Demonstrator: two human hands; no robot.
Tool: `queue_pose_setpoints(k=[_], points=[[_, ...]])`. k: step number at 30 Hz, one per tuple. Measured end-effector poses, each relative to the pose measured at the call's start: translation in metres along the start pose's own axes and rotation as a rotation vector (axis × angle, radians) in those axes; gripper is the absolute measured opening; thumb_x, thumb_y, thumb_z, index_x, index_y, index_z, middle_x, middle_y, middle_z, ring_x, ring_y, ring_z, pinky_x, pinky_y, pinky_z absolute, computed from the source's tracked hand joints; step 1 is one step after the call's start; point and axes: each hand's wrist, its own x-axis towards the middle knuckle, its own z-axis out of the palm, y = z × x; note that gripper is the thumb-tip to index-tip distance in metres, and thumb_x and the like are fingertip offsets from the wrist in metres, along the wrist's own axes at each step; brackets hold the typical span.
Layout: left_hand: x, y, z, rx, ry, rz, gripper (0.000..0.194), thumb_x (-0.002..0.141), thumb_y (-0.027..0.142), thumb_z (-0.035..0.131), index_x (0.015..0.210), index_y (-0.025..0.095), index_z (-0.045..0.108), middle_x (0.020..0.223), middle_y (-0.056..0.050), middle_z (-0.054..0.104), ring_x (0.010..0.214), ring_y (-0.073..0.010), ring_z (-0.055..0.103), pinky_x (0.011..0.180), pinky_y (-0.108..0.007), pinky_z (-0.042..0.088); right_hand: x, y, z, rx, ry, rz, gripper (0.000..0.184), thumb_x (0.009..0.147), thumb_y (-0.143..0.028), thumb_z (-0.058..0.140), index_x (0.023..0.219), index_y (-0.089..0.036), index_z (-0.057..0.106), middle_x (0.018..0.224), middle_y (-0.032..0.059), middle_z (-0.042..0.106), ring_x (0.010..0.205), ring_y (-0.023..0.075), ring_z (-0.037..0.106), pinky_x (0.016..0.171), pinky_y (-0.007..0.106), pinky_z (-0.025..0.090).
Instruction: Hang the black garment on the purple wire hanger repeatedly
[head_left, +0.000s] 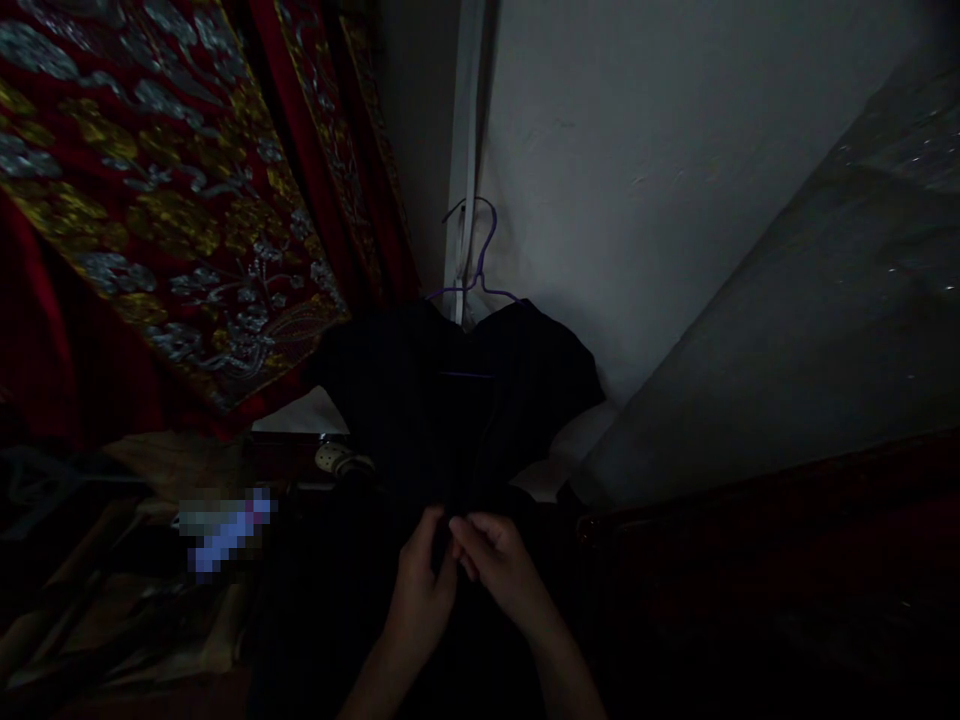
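Observation:
A black short-sleeved garment (390, 370) with a deep V neckline hangs on a purple hanger (480, 265), whose hook goes over a pale strip on the wall. At the garment's front, below the neckline, my left hand (426, 570) pinches the dark cloth between thumb and fingers. Close beside it, my right hand (491, 555) is closed too, its thumb and forefinger meeting on the same spot. The dim light hides whether a button or other fastening lies between the fingertips. Lower down, the garment merges into shadow.
Red cloth with gold and silver embroidery (172, 200) hangs at the upper left. A pale clog with holes (337, 460) lies behind the garment. Light wall (637, 150) rises behind, with a clear plastic-like sheet (825, 300) at right. A blurred-out patch (225, 530) covers something at lower left.

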Motion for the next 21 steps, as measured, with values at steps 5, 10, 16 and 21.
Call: queue_pose_setpoints(k=[5,10,16,21], points=[[0.004,0.011,0.005,0.084,0.009,0.081,0.017,0.084,0.019,0.055,0.097,0.02,0.066,0.09,-0.005,0.074,0.086,-0.0223,0.072,0.08,-0.033,0.056,-0.005,0.001,0.002,0.122,-0.003,0.042,0.058,0.08,-0.072,0.062,0.073,-0.015,0.067,0.051,-0.0029,0.051,0.042,0.0076,0.038,0.043,0.022,0.026],[0.006,0.009,0.006,0.109,-0.023,0.13,0.011,0.089,0.017,0.051,0.084,0.021,0.06,0.077,-0.002,0.067,0.072,-0.0185,0.066,0.07,-0.029,0.051,0.008,-0.008,0.002,0.263,0.085,0.08,0.049,0.076,-0.062,0.068,0.067,-0.014,0.069,0.043,-0.0023,0.05,0.035,0.0064,0.035,0.039,0.021,0.02],[0.01,-0.012,0.012,0.186,-0.04,0.153,0.012,0.093,0.025,0.052,0.081,0.023,0.056,0.076,-0.002,0.062,0.072,-0.0207,0.064,0.068,-0.03,0.05,0.066,-0.098,-0.024,0.385,0.198,-0.136,0.035,0.068,-0.047,0.074,0.065,-0.013,0.072,0.042,-0.002,0.052,0.035,0.0054,0.035,0.037,0.021,0.016],[0.012,-0.011,0.016,0.185,-0.195,0.128,0.011,0.094,0.026,0.052,0.084,0.023,0.057,0.081,-0.004,0.066,0.077,-0.022,0.066,0.073,-0.032,0.051,0.091,-0.157,-0.035,0.628,0.231,-0.272,0.025,0.065,-0.037,0.074,0.062,-0.013,0.069,0.045,-0.0052,0.048,0.035,0.0011,0.023,0.038,0.021,0.01]])
